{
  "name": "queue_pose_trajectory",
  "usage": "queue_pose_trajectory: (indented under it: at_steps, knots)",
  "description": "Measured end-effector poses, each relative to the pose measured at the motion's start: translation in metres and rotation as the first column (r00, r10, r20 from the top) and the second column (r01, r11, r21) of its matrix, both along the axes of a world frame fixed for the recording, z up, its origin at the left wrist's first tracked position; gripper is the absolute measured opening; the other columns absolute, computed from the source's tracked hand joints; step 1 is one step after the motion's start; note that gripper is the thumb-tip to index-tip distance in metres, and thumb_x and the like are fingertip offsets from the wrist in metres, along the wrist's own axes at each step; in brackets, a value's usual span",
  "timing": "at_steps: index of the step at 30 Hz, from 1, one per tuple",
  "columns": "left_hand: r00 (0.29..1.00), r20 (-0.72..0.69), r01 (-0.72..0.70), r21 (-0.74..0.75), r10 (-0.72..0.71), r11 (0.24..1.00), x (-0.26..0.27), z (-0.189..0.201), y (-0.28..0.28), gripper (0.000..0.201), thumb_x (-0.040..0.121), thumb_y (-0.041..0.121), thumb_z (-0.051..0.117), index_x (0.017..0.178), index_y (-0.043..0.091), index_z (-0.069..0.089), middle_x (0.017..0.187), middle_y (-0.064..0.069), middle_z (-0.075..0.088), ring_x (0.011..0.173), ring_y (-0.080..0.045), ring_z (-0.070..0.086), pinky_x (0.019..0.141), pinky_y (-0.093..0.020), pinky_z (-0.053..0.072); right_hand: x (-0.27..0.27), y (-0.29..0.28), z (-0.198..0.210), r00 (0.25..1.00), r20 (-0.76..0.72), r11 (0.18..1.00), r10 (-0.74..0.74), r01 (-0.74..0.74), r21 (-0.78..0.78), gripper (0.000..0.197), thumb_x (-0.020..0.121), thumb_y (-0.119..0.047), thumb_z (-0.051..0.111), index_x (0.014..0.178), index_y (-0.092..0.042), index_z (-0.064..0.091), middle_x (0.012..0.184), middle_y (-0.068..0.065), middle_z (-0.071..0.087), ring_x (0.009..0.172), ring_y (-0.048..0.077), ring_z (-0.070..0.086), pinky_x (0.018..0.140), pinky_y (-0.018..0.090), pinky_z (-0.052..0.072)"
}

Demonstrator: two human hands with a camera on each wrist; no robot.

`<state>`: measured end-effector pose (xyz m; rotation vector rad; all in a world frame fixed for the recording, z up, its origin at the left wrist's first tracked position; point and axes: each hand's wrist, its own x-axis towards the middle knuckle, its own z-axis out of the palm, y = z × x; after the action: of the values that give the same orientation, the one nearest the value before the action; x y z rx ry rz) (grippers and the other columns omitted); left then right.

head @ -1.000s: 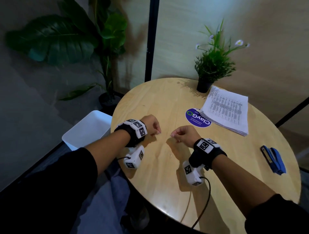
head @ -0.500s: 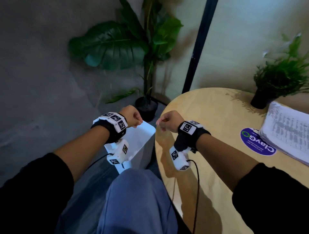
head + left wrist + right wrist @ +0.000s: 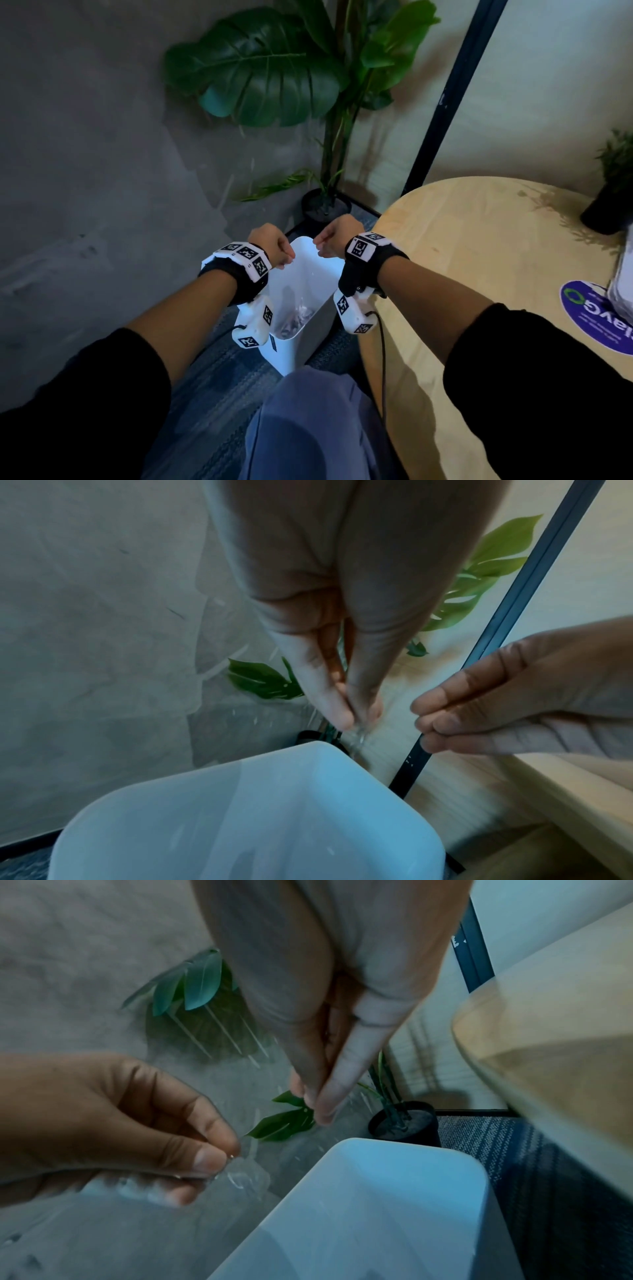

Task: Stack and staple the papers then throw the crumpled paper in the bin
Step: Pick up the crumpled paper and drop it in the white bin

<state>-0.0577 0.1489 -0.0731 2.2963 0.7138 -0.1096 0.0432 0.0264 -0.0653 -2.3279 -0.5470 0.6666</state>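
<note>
I see both hands held over the white bin [image 3: 301,274], which stands on the floor just left of the round table [image 3: 479,274]. Left hand [image 3: 270,245] has thumb and fingertips pinched on a small clear, filmy scrap [image 3: 245,1176], looks like plastic or tape, can't tell which; it hangs just above the bin's far rim. Right hand [image 3: 337,240] also has fingertips pressed to thumb; can't tell whether anything sits between them. Hands are near each other, not touching. Below the hands, at the bin's bottom, there's crumpled stuff [image 3: 296,317], too dim to identify as the paper. Right of the right hand, a purple sticker [image 3: 589,317] and the edge of the paper stack [image 3: 621,284] lie on the table. Beyond the hands, a large-leaf potted plant [image 3: 274,68] by the wall
</note>
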Motion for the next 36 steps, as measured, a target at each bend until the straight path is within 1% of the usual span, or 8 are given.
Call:
queue_pose_trajectory:
  at_steps: [5,12,17,21,24,29,32,36]
  knots:
    - [0.998,-0.014,-0.058,-0.028,0.057,0.998,0.004,-0.013,0.002,0.008,0.077,0.006,0.073,0.084,0.004,0.075,0.062,-0.001,0.066,0.047,0.000,0.058,0.058,-0.013,0.053,0.001,-0.002,0.001,1.000,-0.016,1.000,-0.023,0.023,0.021,0.022,0.070,-0.011,0.080,0.058,-0.013,0.063,0.079,0.014,0.073,0.076,0.023,0.073,0.077,0.033,0.060]
    - [0.993,-0.060,-0.103,-0.019,0.102,0.994,0.008,-0.020,-0.006,0.013,0.068,0.011,0.082,0.065,0.010,0.069,0.064,-0.004,0.068,0.054,-0.010,0.063,0.068,-0.024,0.055,0.005,-0.007,0.005,0.997,-0.066,0.999,0.034,-0.034,0.010,0.008,0.077,0.002,0.070,0.077,-0.005,0.074,0.072,0.006,0.069,0.081,0.023,0.071,0.083,0.034,0.058]
    - [0.993,-0.053,-0.107,-0.047,0.105,0.993,0.010,-0.026,-0.007,0.012,0.076,-0.006,0.069,0.082,0.002,0.075,0.086,-0.019,0.074,0.076,-0.029,0.073,0.079,-0.039,0.060,0.007,-0.023,0.014,0.997,0.013,0.997,0.079,-0.079,-0.003,0.015,0.072,-0.018,0.079,0.062,-0.015,0.068,0.048,-0.007,0.064,0.051,0.011,0.065,0.057,0.023,0.057]
    - [0.995,-0.069,-0.070,0.061,0.074,0.996,0.009,-0.024,-0.009,0.012,0.074,-0.008,0.068,0.076,0.003,0.073,0.087,-0.015,0.074,0.081,-0.031,0.072,0.079,-0.039,0.060,0.003,-0.039,0.020,0.985,0.140,0.994,0.105,-0.105,-0.010,0.033,0.080,-0.038,0.069,0.054,-0.020,0.061,0.054,-0.003,0.062,0.055,0.012,0.060,0.055,0.025,0.051]
    - [0.994,-0.091,-0.046,0.148,0.060,0.988,0.008,-0.025,-0.006,0.019,0.069,-0.004,0.074,0.064,0.011,0.064,0.089,-0.015,0.073,0.083,-0.032,0.070,0.080,-0.037,0.058,0.003,-0.055,0.021,0.983,0.109,0.989,0.148,-0.147,-0.016,0.017,0.081,-0.026,0.071,0.068,-0.015,0.070,0.052,-0.009,0.063,0.058,0.015,0.062,0.050,0.018,0.048]
    - [0.994,-0.110,0.005,0.253,0.024,0.967,0.007,-0.027,-0.008,0.021,0.081,-0.005,0.061,0.092,0.008,0.073,0.112,-0.016,0.069,0.102,-0.034,0.064,0.090,-0.036,0.052,0.006,-0.080,0.028,0.960,0.169,0.974,0.225,-0.215,-0.077,0.021,0.079,-0.002,0.066,0.097,-0.010,0.073,0.086,0.004,0.069,0.079,0.013,0.063,0.064,0.018,0.046]
    - [0.981,-0.184,0.101,0.267,-0.052,0.958,0.006,-0.024,-0.015,0.032,0.083,-0.010,0.056,0.102,0.009,0.073,0.126,-0.019,0.060,0.110,-0.034,0.060,0.090,-0.034,0.050,0.008,-0.093,0.028,0.981,0.127,0.989,0.148,-0.147,-0.021,0.009,0.079,-0.016,0.072,0.079,-0.007,0.073,0.055,-0.002,0.066,0.047,0.007,0.061,0.052,0.021,0.053]
    - [0.977,-0.210,0.090,0.238,-0.039,0.967,0.011,-0.012,-0.024,0.018,0.079,0.015,0.073,0.082,-0.003,0.074,0.086,-0.018,0.075,0.077,-0.028,0.070,0.079,-0.037,0.058,0.009,-0.117,0.030,0.990,0.105,0.996,0.089,-0.087,-0.029,0.038,0.089,-0.040,0.058,0.065,-0.012,0.070,0.042,-0.007,0.061,0.039,0.007,0.055,0.061,0.023,0.053]
